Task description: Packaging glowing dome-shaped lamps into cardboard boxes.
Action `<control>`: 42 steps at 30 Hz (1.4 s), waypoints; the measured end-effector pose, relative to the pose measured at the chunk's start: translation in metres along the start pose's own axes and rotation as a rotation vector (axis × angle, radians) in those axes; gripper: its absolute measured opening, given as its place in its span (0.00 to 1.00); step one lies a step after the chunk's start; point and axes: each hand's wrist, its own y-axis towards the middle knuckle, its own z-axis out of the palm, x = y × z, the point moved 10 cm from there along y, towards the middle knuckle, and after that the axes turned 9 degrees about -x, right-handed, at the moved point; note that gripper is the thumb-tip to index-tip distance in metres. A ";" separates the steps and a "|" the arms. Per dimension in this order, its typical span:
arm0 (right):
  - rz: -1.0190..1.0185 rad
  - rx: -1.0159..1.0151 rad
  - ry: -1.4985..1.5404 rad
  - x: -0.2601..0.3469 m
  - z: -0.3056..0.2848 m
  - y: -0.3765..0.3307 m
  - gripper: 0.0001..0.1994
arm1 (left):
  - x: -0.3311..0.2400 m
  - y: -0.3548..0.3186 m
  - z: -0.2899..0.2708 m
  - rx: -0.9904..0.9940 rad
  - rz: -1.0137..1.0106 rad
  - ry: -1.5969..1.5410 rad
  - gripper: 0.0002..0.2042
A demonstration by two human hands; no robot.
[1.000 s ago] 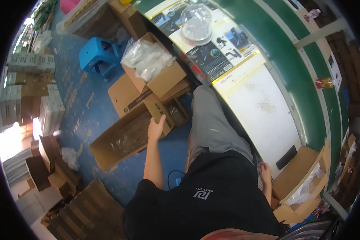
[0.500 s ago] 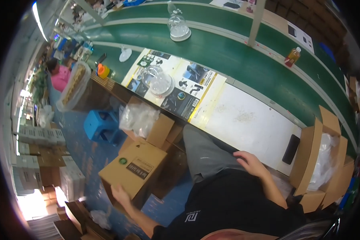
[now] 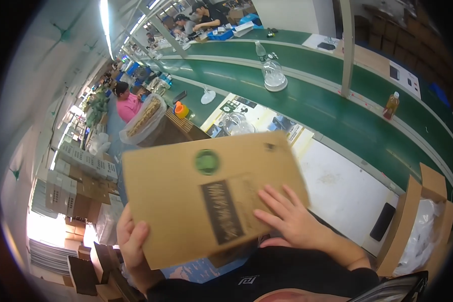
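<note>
A closed brown cardboard box (image 3: 171, 201) with a round green sticker and a dark printed label is held up in front of me, tilted. My left hand (image 3: 132, 239) grips its left edge, thumb on the face. My right hand (image 3: 289, 219) lies on the lower right of the box, fingers spread over the face and thumb by the bottom edge. Just beyond the box, partly hidden by it, a clear plastic domed item (image 3: 235, 123) rests on the printed sheets of the workbench (image 3: 345, 176).
An open carton (image 3: 405, 221) lined with clear plastic stands at the right, beside a black phone (image 3: 382, 222). On the green conveyor (image 3: 317, 103) are another clear dome (image 3: 275, 75) and a drink bottle (image 3: 390, 105). A person in pink (image 3: 128, 105) sits at far left near a plastic-lined bin (image 3: 148, 118).
The box has risen from beside the bench to in front of me, in my left hand. My right hand has moved from near my lap onto the box. The view has shifted.
</note>
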 end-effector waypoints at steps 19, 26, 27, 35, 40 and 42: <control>0.621 -0.608 -0.128 0.026 -0.127 -0.355 0.45 | -0.139 -0.070 0.372 1.332 0.702 0.097 0.19; 0.814 -0.847 0.019 -0.037 -0.091 -0.326 0.41 | -0.089 -0.088 0.424 1.254 0.752 -0.019 0.21; 0.850 -0.885 0.032 -0.031 -0.086 -0.349 0.41 | -0.082 -0.088 0.427 1.258 0.776 -0.024 0.24; 1.053 -0.904 -0.204 -0.073 -0.102 -0.367 0.34 | 0.013 -0.034 0.412 1.634 1.069 0.211 0.38; 1.019 -0.904 -0.076 -0.070 -0.124 -0.343 0.42 | 0.102 0.062 0.388 1.346 1.061 0.759 0.16; 0.932 -0.999 -0.113 -0.058 -0.165 -0.321 0.42 | 0.115 0.039 0.377 1.380 1.158 0.775 0.10</control>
